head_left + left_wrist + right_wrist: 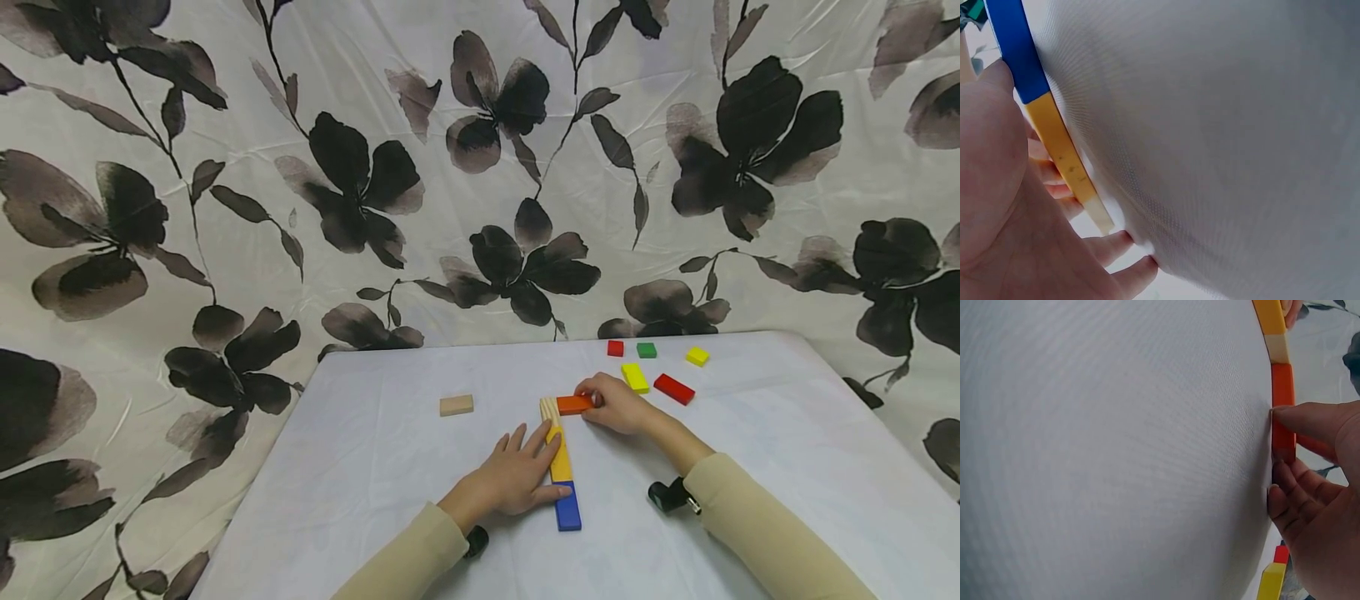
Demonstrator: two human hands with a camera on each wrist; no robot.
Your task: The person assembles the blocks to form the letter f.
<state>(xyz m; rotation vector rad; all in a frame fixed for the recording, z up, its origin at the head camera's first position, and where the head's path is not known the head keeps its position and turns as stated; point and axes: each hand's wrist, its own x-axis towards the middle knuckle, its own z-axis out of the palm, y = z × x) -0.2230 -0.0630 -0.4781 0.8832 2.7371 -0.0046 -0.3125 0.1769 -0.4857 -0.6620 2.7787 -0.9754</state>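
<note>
A row of wooden blocks lies on the white-covered table: a blue block point(568, 515) nearest me, a deep-yellow block point(562, 462) beyond it, and a plain wood block point(550, 409) at the far end. My left hand point(513, 477) rests along the row's left side with fingers spread. Its thumb lies on the blue block, and a fingertip is on the deep-yellow one. An orange block point(572, 406) extends rightward from the plain block, its left end against it in the right wrist view. My right hand point(618, 407) pinches the orange block's right end between thumb and fingers.
Toward the back right lie a small red block point(615, 348), a green block point(647, 350), a small yellow block point(697, 357), a longer yellow block point(635, 378) and a longer red block point(674, 389). A beige block point(456, 406) lies left. Flowered cloth point(360, 192) hangs behind.
</note>
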